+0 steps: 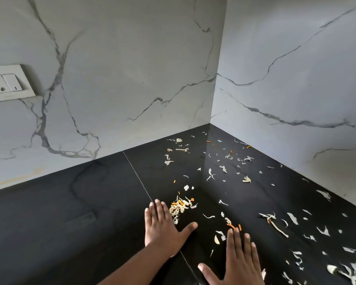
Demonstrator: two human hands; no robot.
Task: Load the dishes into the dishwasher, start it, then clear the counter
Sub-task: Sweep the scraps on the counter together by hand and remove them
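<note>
Counter-clearing step, judging by the mess. Left hand (162,225) lay flat, fingers straight, holding nothing, just left of a small scrap pile (180,206) on the black counter (70,223). Right hand (237,262) likewise flat and empty, near edge; loose scraps (275,221) spread right and far into the corner. Next likely needed: sweeping them together.

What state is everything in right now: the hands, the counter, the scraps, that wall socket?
Left hand: open, flat on the counter, beside a small heap of scraps.
Right hand: open, flat on the counter.
Counter: black, littered on its right part.
Vegetable scraps: scattered, one small heap.
Wall socket: nothing plugged in.
</note>
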